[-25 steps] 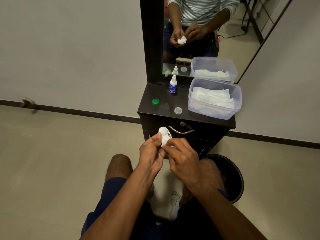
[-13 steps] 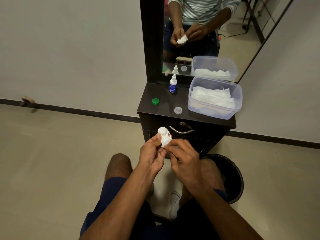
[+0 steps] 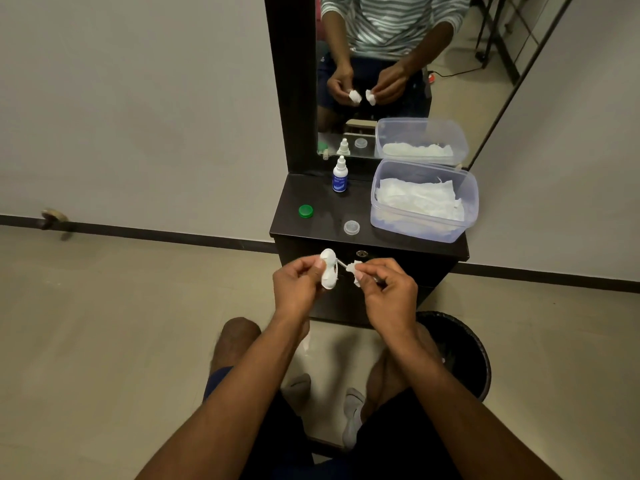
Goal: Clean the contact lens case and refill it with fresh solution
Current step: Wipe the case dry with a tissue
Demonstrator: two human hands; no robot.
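Note:
My left hand [image 3: 298, 285] holds the white contact lens case [image 3: 329, 269] upright, in front of the dark cabinet's drawer. My right hand [image 3: 388, 292] pinches a small wad of white tissue [image 3: 355, 270], a short gap to the right of the case. On the cabinet top [image 3: 311, 192] stand a small solution bottle with a blue label [image 3: 340, 174], a green cap [image 3: 305, 211] and a clear cap [image 3: 351, 227]. Both wells of the case face away, so their insides are hidden.
A clear plastic tub of white tissues [image 3: 422, 202] sits on the right of the cabinet top. A mirror [image 3: 381, 71] rises behind it. A black waste bin [image 3: 460, 351] stands on the floor by my right knee. Tiled floor lies to the left.
My hands have come apart: the right hand drew the tissue wad out and away to the right of the case, which the left hand keeps holding.

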